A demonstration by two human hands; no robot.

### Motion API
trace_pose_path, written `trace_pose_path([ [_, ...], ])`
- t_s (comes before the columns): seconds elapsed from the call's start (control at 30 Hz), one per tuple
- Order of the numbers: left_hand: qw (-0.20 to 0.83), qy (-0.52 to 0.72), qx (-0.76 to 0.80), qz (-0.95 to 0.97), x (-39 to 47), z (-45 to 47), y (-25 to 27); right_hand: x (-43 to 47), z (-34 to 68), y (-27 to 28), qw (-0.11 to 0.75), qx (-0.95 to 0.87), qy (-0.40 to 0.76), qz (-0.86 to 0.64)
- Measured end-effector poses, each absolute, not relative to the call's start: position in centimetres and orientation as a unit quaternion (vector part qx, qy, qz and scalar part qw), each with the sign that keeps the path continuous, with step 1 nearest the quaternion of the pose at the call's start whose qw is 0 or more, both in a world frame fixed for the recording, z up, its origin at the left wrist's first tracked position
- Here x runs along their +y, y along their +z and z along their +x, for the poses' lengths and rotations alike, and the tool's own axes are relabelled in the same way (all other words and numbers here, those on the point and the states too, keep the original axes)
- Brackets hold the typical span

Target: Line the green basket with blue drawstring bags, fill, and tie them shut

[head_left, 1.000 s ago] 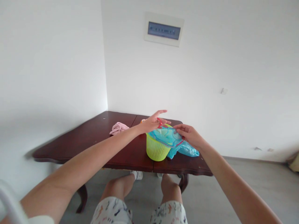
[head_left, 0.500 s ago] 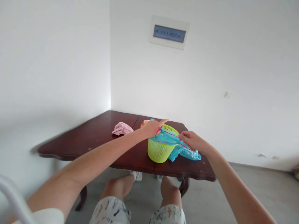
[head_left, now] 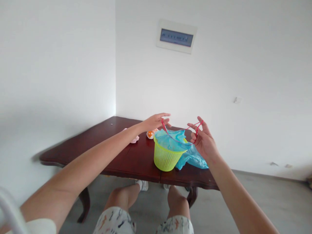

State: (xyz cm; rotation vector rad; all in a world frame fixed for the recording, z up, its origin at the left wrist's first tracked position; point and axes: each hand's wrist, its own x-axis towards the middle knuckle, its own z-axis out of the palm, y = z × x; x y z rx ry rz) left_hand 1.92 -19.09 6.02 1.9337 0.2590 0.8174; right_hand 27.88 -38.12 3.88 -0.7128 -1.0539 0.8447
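Observation:
A thin blue garbage bag (head_left: 170,139) with a red drawstring spreads over the mouth of a yellow-green mesh wastebasket (head_left: 167,159). Part of the blue plastic hangs to the right and rests on the table. My left hand (head_left: 156,122) is above the left rim, the drawstring looped round its partly stretched fingers. To the right and a little above the rim, my right hand (head_left: 203,139) has the other side of the string hooked over its spread fingers. Between the two hands the red string is drawn out.
Wastebasket and bag stand on a dark reddish wooden table (head_left: 97,146) with a wavy edge. A pink cloth (head_left: 135,139) lies behind my left forearm, and an orange-and-white item (head_left: 149,134) sits beside the basket. White walls close off the back and left.
Both hands have risen and moved apart, pulling the drawstring out into wider loops. The bag's mouth has opened over the basket. My left forearm now covers more of the pink cloth.

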Motion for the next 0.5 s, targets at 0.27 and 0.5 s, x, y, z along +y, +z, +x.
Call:
trace_pose_path([
  [0.27,0.394,0.347,0.357,0.772,-15.8,-3.1,9.3,-36.7,27.9,4.6,0.790,-0.444,0.282,-0.314],
  [0.5,0.523,0.496,0.141,0.679,-17.3,-1.1,7.7,-33.1,28.7,3.7,0.735,-0.478,0.196,-0.439],
])
